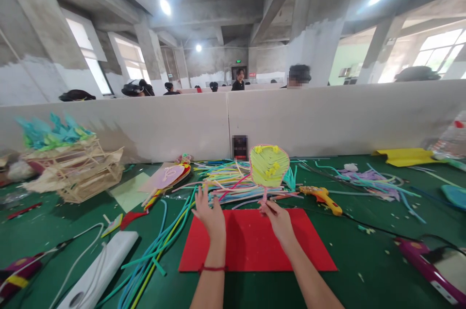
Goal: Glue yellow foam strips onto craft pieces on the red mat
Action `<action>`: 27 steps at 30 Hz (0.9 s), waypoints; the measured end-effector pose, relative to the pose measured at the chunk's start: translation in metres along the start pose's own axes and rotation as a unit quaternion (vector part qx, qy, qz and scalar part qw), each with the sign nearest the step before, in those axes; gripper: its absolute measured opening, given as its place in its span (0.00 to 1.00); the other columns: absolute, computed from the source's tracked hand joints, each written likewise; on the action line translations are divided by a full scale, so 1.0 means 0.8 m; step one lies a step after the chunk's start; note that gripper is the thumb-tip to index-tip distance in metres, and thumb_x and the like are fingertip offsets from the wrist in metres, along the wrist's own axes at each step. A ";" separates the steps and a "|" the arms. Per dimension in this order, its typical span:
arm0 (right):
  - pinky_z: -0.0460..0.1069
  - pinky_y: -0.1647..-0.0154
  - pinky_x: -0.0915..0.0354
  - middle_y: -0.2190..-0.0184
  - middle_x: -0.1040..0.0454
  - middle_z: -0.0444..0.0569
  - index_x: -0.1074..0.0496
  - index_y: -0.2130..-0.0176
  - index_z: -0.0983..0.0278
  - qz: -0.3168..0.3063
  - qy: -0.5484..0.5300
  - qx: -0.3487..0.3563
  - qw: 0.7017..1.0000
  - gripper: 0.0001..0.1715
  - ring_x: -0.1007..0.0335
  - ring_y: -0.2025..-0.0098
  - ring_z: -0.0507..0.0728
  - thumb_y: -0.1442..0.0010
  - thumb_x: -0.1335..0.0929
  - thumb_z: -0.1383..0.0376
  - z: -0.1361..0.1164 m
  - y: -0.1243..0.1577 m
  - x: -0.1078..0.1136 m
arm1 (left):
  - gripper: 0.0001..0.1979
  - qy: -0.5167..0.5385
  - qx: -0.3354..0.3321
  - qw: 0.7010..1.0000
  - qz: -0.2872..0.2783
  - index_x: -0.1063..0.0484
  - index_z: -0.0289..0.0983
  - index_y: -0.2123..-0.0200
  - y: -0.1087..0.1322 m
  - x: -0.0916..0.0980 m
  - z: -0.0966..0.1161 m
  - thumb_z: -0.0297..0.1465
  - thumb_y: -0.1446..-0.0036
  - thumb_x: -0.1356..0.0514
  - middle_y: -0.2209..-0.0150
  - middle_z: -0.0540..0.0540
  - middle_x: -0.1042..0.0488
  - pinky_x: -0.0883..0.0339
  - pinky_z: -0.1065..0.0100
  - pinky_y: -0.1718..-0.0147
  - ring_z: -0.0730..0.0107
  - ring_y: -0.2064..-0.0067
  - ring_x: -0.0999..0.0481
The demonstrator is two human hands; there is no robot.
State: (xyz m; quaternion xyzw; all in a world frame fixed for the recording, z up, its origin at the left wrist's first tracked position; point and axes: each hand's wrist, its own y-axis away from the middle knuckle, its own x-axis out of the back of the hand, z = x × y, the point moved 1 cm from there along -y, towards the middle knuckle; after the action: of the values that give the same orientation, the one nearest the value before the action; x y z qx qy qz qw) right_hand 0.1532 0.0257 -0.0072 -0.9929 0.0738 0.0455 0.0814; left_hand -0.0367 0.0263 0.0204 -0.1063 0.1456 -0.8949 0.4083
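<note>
One fan (269, 166) stands upright, pinched by right fingers (267, 207).

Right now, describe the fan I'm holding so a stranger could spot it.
Start at the red sheet on the green table. Just above its far edge, the right hand pinches the fan by its pink stick. It alone stands upright: yellow-green woven face, pink rim, unlike the flat purple fan to its left.

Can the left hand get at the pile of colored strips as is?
Probably yes. The left hand is open and empty, fingers spread at the near edge of the strip pile, with nothing between. The right hand holds the fan off to the side.
</note>
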 end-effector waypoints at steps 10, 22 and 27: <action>0.52 0.68 0.32 0.74 0.26 0.47 0.22 0.73 0.59 -0.044 0.033 0.030 0.998 0.19 0.32 0.72 0.57 0.55 0.30 0.47 0.007 0.006 -0.012 | 0.22 0.310 0.156 0.877 -0.333 0.28 0.35 0.58 0.058 -0.063 -0.004 0.37 0.57 0.32 0.56 0.37 0.23 0.33 0.58 0.52 0.56 0.52 0.25; 0.50 0.69 0.38 0.78 0.27 0.46 0.24 0.76 0.60 -0.155 0.104 0.040 0.982 0.11 0.34 0.74 0.55 0.51 0.32 0.57 0.007 0.025 -0.037 | 0.16 0.412 0.248 0.843 -0.241 0.30 0.37 0.65 0.033 -0.052 -0.014 0.30 0.59 0.31 0.65 0.49 0.22 0.30 0.73 0.66 0.75 0.66 0.23; 0.49 0.71 0.39 0.80 0.28 0.45 0.27 0.78 0.62 -0.174 0.097 0.022 0.980 0.14 0.34 0.76 0.54 0.51 0.32 0.55 0.008 0.025 -0.034 | 0.11 0.430 0.262 0.828 -0.245 0.28 0.36 0.68 0.039 -0.051 -0.002 0.26 0.58 0.32 0.67 0.50 0.22 0.30 0.73 0.65 0.72 0.64 0.23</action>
State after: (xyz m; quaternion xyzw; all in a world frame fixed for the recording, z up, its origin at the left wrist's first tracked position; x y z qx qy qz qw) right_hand 0.1228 0.0110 -0.0136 -0.9882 -0.0915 -0.0672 0.1025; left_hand 0.0107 0.0382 0.0049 0.3682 0.0352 -0.9253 0.0843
